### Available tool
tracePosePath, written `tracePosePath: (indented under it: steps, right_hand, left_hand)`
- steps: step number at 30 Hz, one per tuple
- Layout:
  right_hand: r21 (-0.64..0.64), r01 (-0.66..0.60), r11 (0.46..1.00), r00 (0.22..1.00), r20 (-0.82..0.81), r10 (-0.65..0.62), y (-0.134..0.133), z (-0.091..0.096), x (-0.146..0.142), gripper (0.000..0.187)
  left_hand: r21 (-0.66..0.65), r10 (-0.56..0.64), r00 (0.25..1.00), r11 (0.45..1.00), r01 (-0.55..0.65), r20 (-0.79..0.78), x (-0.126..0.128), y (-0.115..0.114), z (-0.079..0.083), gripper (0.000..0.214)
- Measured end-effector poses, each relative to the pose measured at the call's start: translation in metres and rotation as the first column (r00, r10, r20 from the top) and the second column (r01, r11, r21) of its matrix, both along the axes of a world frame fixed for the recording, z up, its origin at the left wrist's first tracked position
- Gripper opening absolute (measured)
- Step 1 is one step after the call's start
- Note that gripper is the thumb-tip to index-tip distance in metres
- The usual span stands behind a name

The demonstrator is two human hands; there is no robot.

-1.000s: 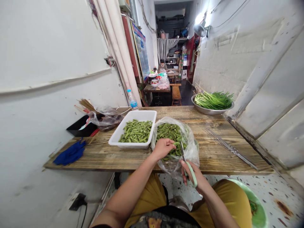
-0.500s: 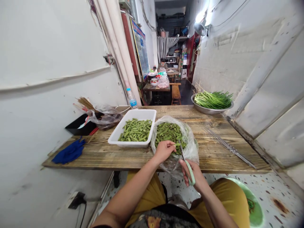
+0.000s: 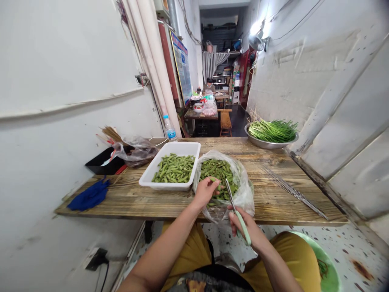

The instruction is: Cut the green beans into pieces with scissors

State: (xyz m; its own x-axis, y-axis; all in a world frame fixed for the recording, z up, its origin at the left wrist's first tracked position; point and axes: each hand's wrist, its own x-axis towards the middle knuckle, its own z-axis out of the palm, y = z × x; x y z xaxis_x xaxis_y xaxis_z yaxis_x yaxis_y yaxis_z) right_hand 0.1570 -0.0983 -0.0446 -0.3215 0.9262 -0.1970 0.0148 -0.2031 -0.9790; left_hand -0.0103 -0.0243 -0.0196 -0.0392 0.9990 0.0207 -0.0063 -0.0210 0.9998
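Left hand [image 3: 206, 190] pinches a bean [image 3: 214, 179] at the bag [image 3: 246, 194] on the table [image 3: 273, 198], right hand [image 3: 247, 227] grips scissors [image 3: 235, 207] beside it; tray [image 3: 146, 178] holds a fair layer of beans, bag looks mostly full, plenty seemingly left.

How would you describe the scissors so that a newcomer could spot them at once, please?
Start at the wooden table and find the clear bag of green beans at its near edge, beside the white tray. The scissors rise from the right hand just before that bag: the only tool with pale green handles.
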Motion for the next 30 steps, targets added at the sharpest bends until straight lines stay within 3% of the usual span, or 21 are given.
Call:
tracePosePath:
  steps: [2, 4, 7, 12, 17, 22, 30]
  right_hand:
    - [0.057, 0.007, 0.998, 1.0, 0.018, -0.008, 0.001, 0.001, 0.002, 0.047]
    - [0.074, 0.026, 0.997, 0.998, 0.057, -0.03, 0.002, 0.001, 0.004, 0.051]
    - [0.111, 0.06, 0.992, 0.984, 0.161, -0.078, 0.006, 0.002, 0.008, 0.056]
    - [0.199, 0.062, 0.978, 0.964, 0.241, -0.11, 0.009, 0.004, 0.012, 0.053]
    - [0.108, 0.035, 0.994, 0.982, 0.182, -0.054, 0.009, 0.002, 0.007, 0.049]
    - [-0.032, -0.006, 0.999, 0.995, 0.102, 0.009, 0.008, -0.005, -0.002, 0.045]
    - [-0.041, -0.076, 0.996, 0.997, -0.017, 0.076, 0.002, 0.001, -0.003, 0.039]
  left_hand:
    - [-0.028, -0.05, 0.999, 0.998, 0.05, -0.006, 0.0, -0.001, 0.0, 0.03]
    - [-0.026, -0.114, 0.985, 0.993, 0.112, -0.128, -0.003, -0.003, 0.0, 0.031]
    - [0.007, -0.173, 0.933, 0.983, 0.185, -0.315, -0.007, -0.005, 0.004, 0.033]
    - [0.054, -0.225, 0.841, 0.956, 0.288, -0.493, -0.011, -0.008, 0.014, 0.036]
    - [0.058, -0.289, 0.808, 0.928, 0.369, -0.514, -0.014, -0.007, 0.016, 0.041]
    - [-0.043, -0.292, 0.816, 0.949, 0.313, -0.498, -0.017, -0.006, 0.011, 0.042]
    - [-0.052, -0.291, 0.807, 0.949, 0.31, -0.514, -0.018, -0.006, 0.012, 0.04]
